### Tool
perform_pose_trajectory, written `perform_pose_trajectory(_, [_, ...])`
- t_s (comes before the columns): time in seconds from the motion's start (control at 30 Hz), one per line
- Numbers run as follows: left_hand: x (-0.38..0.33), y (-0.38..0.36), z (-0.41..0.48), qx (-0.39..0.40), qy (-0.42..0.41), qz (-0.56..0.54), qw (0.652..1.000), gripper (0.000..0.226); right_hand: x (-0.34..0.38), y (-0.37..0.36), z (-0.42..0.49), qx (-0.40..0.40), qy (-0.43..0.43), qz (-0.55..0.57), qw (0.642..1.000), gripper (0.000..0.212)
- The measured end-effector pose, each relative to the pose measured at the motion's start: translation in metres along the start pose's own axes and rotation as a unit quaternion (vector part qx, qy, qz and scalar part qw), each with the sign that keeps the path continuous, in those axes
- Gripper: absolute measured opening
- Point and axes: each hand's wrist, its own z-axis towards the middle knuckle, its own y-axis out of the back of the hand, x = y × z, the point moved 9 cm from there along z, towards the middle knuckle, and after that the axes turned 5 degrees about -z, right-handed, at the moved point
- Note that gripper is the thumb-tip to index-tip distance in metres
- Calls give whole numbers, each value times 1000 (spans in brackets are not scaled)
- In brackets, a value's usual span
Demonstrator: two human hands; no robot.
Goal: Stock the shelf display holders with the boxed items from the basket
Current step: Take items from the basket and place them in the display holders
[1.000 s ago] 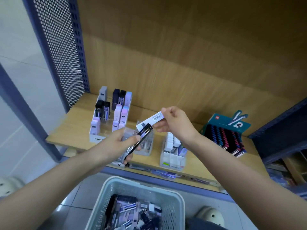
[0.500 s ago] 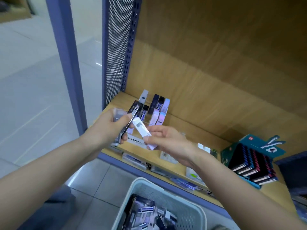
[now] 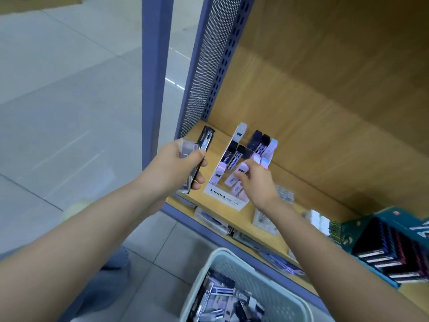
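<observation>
A white tiered display holder (image 3: 226, 198) marked MONO stands at the left end of the wooden shelf (image 3: 290, 182), with several slim black, navy and lilac boxes upright in it. My right hand (image 3: 255, 182) pinches a pale lilac box (image 3: 241, 169) over the holder's middle row. To the holder's left, my left hand (image 3: 176, 166) grips a small stack of slim boxes (image 3: 204, 141), a black one outermost. The pale green basket (image 3: 222, 259) at bottom centre holds several more boxes.
A blue perforated side panel (image 3: 209, 66) and post (image 3: 155, 66) bound the shelf on the left. A teal display box (image 3: 380, 242) of dark items sits at the right. Clear holders (image 3: 264, 219) stand between. Price tags line the shelf's front edge.
The view swung left. My right hand carried the pale box from mid-air down into the MONO holder. My left hand with its stack moved left of the holder.
</observation>
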Motion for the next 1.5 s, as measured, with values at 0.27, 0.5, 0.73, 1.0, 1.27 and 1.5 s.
perform_pose_trajectory(0.27, [-4, -3, 5, 4, 11, -28, 1000, 13, 7, -24, 12, -41, 53, -6, 998, 2])
perform_pose_trajectory(0.5, [3, 1, 9, -3, 36, -19, 999, 16, 5, -44, 14, -33, 46, -25, 998, 8])
perform_pose_trajectory(0.73, [9, -3, 12, -1, 51, -27, 998, 12, 8, -44, 12, -63, 61, -26, 996, 11])
perform_pose_trajectory(1.0, [16, -11, 10, 23, 68, -8, 997, 14, 29, -32, 7, -82, 50, -27, 995, 19])
perform_pose_trajectory(1.27, [23, -30, 4, 94, 72, 49, 992, 19, 51, 4, -28, 32, 0, 332, 943, 38])
perform_pose_trajectory(1.5, [25, -56, -5, 155, 91, 0, 984, 21, 34, 20, -39, 50, -24, 360, 931, 19])
